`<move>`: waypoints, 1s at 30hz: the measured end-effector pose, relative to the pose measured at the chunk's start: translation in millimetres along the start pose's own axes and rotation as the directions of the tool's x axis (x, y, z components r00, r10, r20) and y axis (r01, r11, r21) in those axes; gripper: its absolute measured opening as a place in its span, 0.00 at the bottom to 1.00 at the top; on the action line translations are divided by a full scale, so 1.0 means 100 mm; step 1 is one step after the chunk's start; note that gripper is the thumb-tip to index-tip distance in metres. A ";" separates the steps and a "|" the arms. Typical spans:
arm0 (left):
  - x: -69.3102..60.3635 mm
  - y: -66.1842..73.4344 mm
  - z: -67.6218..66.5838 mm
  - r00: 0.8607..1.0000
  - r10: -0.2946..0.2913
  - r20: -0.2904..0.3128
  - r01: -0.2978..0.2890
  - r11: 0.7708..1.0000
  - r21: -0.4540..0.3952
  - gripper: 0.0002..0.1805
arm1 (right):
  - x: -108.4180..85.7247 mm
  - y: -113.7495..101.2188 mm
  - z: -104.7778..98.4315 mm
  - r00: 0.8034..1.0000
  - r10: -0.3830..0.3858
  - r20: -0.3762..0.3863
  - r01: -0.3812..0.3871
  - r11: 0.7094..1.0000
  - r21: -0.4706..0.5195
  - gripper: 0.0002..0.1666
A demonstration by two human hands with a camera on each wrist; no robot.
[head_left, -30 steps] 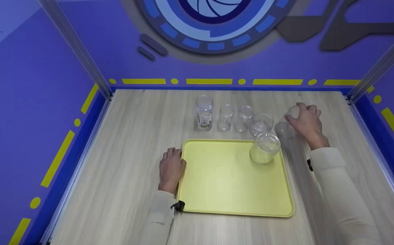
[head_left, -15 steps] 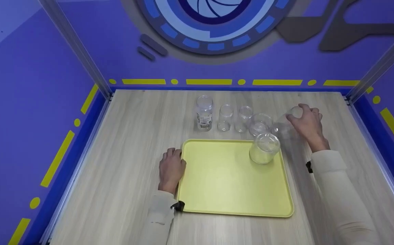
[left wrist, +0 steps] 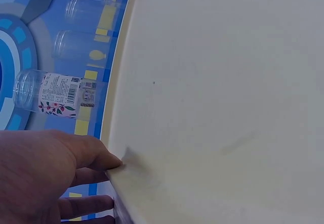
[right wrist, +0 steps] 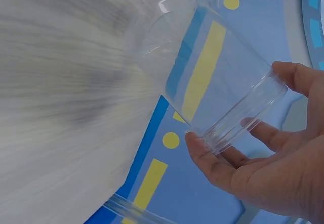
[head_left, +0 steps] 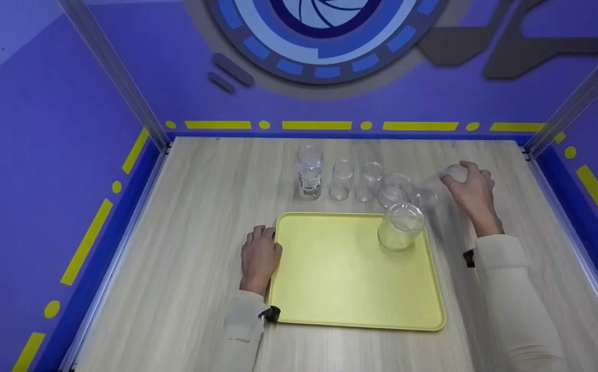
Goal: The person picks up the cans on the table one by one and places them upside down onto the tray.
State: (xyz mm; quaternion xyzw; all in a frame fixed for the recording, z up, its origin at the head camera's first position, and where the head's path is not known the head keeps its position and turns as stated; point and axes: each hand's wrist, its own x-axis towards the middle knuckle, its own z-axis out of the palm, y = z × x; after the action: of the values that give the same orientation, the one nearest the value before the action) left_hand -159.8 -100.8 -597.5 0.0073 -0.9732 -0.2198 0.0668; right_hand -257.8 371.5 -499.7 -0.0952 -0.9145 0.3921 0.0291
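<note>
Blue walls (head_left: 174, 82) stand by our table (head_left: 174, 258). Our R hand (head_left: 472, 191) has fingers clamped round a tipped clear jar (right wrist: 217, 77), near far R corner of yellow tray (head_left: 355, 279); L hand (head_left: 260, 258) pinches tray rim.

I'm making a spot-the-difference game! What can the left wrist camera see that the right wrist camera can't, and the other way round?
Only the left wrist view shows the left hand gripping the edge of the tray, and the jar with a printed label.

Only the right wrist view shows the right hand holding a tilted, unlabelled clear jar by its ridged end.

Both show the blue wall with yellow marks.
</note>
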 end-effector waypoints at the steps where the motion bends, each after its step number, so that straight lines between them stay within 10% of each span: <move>1: 0.00 0.00 0.00 1.000 -0.002 0.001 0.002 1.000 -0.002 0.18 | 0.00 0.00 0.00 1.000 0.004 -0.003 -0.004 1.000 0.009 0.50; 30: 0.00 0.00 0.02 1.000 0.000 -0.012 0.000 1.000 -0.005 0.19 | -0.10 0.19 -0.09 0.989 0.139 -0.049 -0.125 0.966 0.227 0.51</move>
State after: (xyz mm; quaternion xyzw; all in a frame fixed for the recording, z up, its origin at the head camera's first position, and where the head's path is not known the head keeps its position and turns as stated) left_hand -159.9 -100.4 -599.2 0.0086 -0.9722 -0.2224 0.0728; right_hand -243.5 388.4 -507.2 -0.1647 -0.8549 0.4900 0.0428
